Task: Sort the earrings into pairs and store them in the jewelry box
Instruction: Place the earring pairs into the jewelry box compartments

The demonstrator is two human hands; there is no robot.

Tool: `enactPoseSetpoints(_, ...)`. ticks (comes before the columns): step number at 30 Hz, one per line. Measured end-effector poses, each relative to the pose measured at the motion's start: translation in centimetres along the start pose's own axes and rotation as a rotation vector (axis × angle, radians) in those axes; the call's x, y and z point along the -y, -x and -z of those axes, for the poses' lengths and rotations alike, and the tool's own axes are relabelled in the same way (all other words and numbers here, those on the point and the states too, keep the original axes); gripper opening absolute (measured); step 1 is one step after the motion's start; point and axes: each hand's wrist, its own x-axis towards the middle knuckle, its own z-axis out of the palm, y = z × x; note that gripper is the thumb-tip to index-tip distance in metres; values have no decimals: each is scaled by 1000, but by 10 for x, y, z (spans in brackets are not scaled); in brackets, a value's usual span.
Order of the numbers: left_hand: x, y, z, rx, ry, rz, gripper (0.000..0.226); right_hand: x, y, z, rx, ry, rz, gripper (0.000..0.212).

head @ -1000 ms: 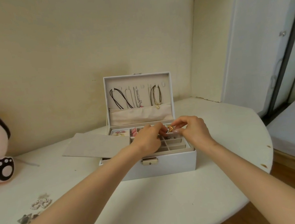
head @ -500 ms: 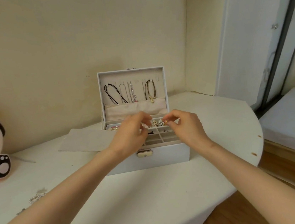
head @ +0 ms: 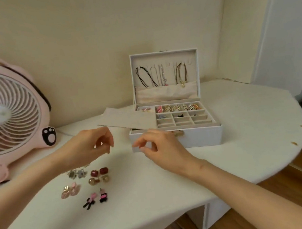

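The white jewelry box (head: 202, 136) stands open at the back of the table, with rings and small earrings in its upper compartments and necklaces hung in the lid. Several earring pairs lie on the table at the front left: silver stars (head: 77, 173), dark red squares (head: 99, 172), gold balls (head: 99, 180), pink drops (head: 70, 191), black-and-pink bows (head: 95, 198). My left hand (head: 87, 147) hovers above the earrings, fingers loosely curled, holding nothing. My right hand (head: 162, 149) hangs in front of the box's left corner, thumb and forefinger close together, with nothing visible between them.
A pink desk fan (head: 7, 116) stands at the far left against the wall. A grey flat tray cover (head: 126, 120) rests across the box's left side. The white table (head: 243, 131) curves to an edge at the right, with wood floor below.
Both hands have drawn back from the box's compartments toward me and to the left. The view has swung left and down, which brings the earrings on the table into sight.
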Motion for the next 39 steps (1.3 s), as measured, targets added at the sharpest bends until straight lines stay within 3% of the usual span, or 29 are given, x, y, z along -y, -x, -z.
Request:
enactPoseSetpoints(5, 14, 13, 3, 285, -213, 143, 12, 25, -9, -39, 248, 15, -64, 20)
enactPoseSetpoints(14, 31, 11, -12, 292, -180, 180, 26, 43, -33, -60, 318, 43, -130, 18)
enactPoseSetpoints(22, 27, 10, -19, 215, -147, 103, 27, 34, -27, -60, 219, 48, -81, 7)
enactPoseSetpoints(31, 15, 10, -23, 190, -177, 49, 22, 24, -19, -33, 141, -6, -33, 12)
enactPoseSetpoints(36, 5, 3, -24, 51, -122, -40, 29, 11, -25, 12, -38, -152, -107, 14)
enactPoseSetpoints(39, -13, -16, -19, -66, -28, -131, 20, -5, -40, 43, -181, -130, -220, 12)
